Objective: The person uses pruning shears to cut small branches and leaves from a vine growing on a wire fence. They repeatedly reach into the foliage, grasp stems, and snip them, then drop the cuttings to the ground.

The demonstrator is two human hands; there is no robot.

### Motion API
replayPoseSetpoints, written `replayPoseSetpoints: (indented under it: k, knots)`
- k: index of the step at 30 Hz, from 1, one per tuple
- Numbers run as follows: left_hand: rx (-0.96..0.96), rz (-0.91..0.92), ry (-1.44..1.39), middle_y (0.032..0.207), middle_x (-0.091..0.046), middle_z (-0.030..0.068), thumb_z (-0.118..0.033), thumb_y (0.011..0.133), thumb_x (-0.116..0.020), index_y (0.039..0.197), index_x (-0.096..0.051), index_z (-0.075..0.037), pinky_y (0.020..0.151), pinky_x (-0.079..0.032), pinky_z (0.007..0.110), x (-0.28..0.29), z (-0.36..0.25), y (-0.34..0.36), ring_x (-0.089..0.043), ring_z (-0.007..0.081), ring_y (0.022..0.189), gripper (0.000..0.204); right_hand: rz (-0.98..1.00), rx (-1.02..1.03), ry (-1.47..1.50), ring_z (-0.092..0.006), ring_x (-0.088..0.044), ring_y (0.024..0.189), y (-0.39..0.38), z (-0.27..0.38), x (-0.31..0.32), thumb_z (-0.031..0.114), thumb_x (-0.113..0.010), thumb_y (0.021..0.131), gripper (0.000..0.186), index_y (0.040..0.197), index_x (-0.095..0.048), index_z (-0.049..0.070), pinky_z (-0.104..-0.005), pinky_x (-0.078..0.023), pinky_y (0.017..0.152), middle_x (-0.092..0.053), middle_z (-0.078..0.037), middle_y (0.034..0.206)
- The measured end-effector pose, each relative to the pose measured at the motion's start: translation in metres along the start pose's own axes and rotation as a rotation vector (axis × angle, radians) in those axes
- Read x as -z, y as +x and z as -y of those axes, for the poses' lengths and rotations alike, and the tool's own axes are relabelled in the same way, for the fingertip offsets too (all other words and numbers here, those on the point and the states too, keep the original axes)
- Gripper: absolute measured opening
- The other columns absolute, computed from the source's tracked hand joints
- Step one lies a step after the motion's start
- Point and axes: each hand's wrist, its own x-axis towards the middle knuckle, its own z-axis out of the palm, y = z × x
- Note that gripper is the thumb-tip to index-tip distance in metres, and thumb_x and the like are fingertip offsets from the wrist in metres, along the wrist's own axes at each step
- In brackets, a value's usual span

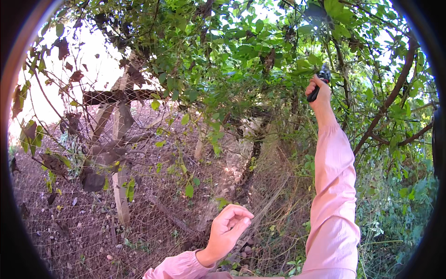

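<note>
My right hand (pixel 319 93) is raised at the upper right, gripping black-handled pruning shears (pixel 324 79) whose head is up among green leaves (pixel 306 65). My left hand (pixel 230 230) is low at the centre, fingers curled toward the thumb, with nothing visible in them. Both pink-sleeved forearms enter from the bottom, the right one stretched far upward. The shears' tip is partly lost against the foliage, so I cannot tell what it touches.
A wire mesh fence (pixel 79 218) with pale wooden posts (pixel 121 195) and a dark crossbar (pixel 93 97) stands left. Thick branches (pixel 390 102) curve down the right side under dense hanging vines. Beyond the mesh lies a leaf-littered slope (pixel 172 204) with stones (pixel 247 249).
</note>
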Motion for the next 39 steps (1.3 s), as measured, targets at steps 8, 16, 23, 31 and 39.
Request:
replayPoseSetpoints:
  k: [8,16,23,31,39]
  knots:
    - [-0.007,0.045,-0.054,0.099,-0.055,0.0054,0.0,0.089,-0.054,0.098,-0.057,0.001,0.078,-0.047,0.025,-0.013,0.006,0.0,-0.057,0.0096,0.085,0.009,0.169,-0.212,-0.041,-0.0232,-0.054,0.065,-0.068,-0.051,-0.028,0.015,-0.054,0.087,0.013,0.084,-0.051,0.002,-0.0423,-0.047,0.063,-0.055,-0.008,0.072]
    - [-0.041,0.025,-0.155,0.097,-0.055,0.0024,-0.005,0.092,-0.053,0.1,-0.057,0.0,0.074,-0.045,0.02,-0.012,0.012,-0.001,-0.055,0.0064,0.084,0.01,0.227,-0.261,-0.241,-0.0202,-0.057,0.07,-0.093,-0.056,-0.044,0.015,-0.056,0.085,0.015,0.092,-0.053,0.002,-0.0363,-0.051,0.066,-0.057,-0.007,0.076]
    - [-0.065,0.044,-0.174,0.097,-0.056,0.0022,-0.005,0.092,-0.054,0.102,-0.056,0.0,0.072,-0.043,0.018,-0.011,0.004,-0.004,-0.053,0.0042,0.081,0.012,0.32,0.042,-0.53,-0.0175,-0.057,0.061,-0.082,-0.027,-0.085,0.014,-0.06,0.084,0.016,0.09,-0.051,0.002,-0.0324,-0.05,0.058,-0.057,-0.005,0.071]
    - [-0.163,0.013,-0.121,0.098,-0.056,0.0034,-0.003,0.091,-0.054,0.102,-0.056,0.001,0.071,-0.042,0.018,-0.012,-0.007,-0.004,-0.053,0.0041,0.082,0.012,0.334,-0.063,-0.548,-0.0164,-0.058,0.059,-0.075,-0.008,-0.139,0.018,-0.063,0.08,0.02,0.086,-0.054,0.001,-0.0299,-0.051,0.055,-0.058,-0.007,0.071]
    - [-0.186,-0.002,-0.028,0.101,-0.054,0.004,-0.002,0.09,-0.054,0.101,-0.058,0.002,0.074,-0.044,0.02,-0.007,-0.019,-0.007,-0.054,0.006,0.085,0.012,0.321,-0.01,-0.458,-0.018,-0.058,0.059,-0.056,-0.013,-0.182,0.018,-0.059,0.083,0.018,0.086,-0.054,0.001,-0.032,-0.05,0.055,-0.057,-0.007,0.07]
